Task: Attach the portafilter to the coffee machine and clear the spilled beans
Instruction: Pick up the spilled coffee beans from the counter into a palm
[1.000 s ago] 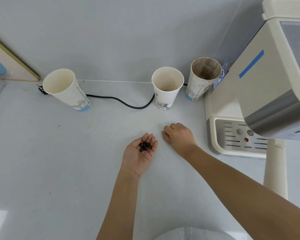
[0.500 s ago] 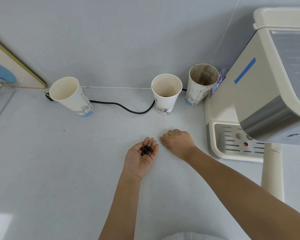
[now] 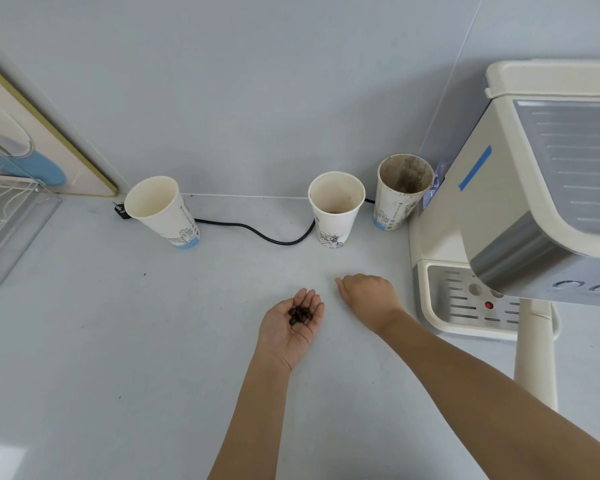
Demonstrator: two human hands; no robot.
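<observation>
My left hand [image 3: 288, 327] lies palm up on the white counter [image 3: 118, 341], cupping a small pile of dark coffee beans [image 3: 299, 314]. Just to its right, my right hand [image 3: 369, 299] rests knuckles up on the counter with its fingers curled under; what is beneath them is hidden. The cream and steel coffee machine [image 3: 520, 188] stands at the right, with its drip tray [image 3: 465, 299] beside my right wrist. A cream handle [image 3: 534, 358], which looks like the portafilter's, sticks out from under the machine's front.
Three paper cups stand along the back wall: a left cup [image 3: 160, 209], a middle cup [image 3: 335, 207] and a coffee-stained cup [image 3: 400, 190] against the machine. A black cable [image 3: 257, 232] runs between them. A clear rack [image 3: 11, 220] sits at the far left.
Both hands keep nearly the same pose and place. The head view has shifted, so more of the machine's top and the rack on the left now show.
</observation>
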